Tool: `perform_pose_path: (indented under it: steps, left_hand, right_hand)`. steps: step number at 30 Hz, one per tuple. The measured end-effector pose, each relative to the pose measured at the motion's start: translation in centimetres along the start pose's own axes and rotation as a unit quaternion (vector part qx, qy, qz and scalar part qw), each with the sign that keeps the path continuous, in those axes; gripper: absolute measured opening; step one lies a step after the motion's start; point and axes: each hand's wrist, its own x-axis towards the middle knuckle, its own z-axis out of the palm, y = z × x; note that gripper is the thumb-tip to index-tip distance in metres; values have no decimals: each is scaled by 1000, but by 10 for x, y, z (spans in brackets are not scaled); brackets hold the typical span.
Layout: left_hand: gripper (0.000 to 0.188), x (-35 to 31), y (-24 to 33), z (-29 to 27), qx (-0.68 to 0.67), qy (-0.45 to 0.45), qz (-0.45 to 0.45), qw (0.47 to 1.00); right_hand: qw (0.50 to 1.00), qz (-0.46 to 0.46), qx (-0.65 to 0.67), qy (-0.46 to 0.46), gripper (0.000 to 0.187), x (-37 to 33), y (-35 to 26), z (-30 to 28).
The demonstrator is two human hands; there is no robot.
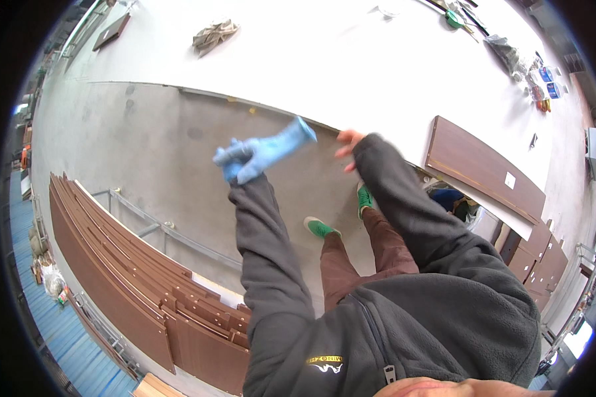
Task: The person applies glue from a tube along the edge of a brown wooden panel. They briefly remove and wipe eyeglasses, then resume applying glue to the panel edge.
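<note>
My left hand (242, 165), in a blue glove, is raised over the floor with its fingers closed. From it a blue glove (281, 141) sticks out to the right, its cuff end toward my other hand. Blue on blue, with some blur, hides where the worn glove ends and the held one begins. My right hand (348, 147) is bare, a short way right of that cuff and not touching it. Its fingers are bent, apart and slightly blurred, with nothing visible in them.
Ahead lies a large white table (298, 59) with a crumpled cloth (215, 36), a green tool (454, 20) and bottles (546, 83). A brown panel (480, 169) rests at its right. Stacked brown panels (112, 258) stand on a metal rack (153, 228) behind my left.
</note>
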Motion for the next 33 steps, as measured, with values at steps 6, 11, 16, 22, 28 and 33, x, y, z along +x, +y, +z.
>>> perform_pose_path:
  steps: [6,11,16,22,28,33]
  left_hand:
    - [36,21,-18,97,-42,-504,-501,702]
    - [64,-36,-82,131,-117,-437,-510,732]
    - [76,2,-42,55,3,-553,-174,815]
    - [42,8,-101,-40,-17,-353,-96,930]
    - [29,-4,-288,-183,163,-308,-317,882]
    - [39,-39,-439,-273,307,-477,-262,781]
  right_hand:
    - [914,-266,238,-194,111,-80,-78,35]
    - [946,-138,259,140,77,-83,-86,68]
    - [858,-367,139,332,88,-80,-15,51]
    - [842,-509,-172,50,71,42,132,70]
    - [906,-177,-306,232,73,300,256,24]
    - [808,-269,-382,358,72,401,193,-143]
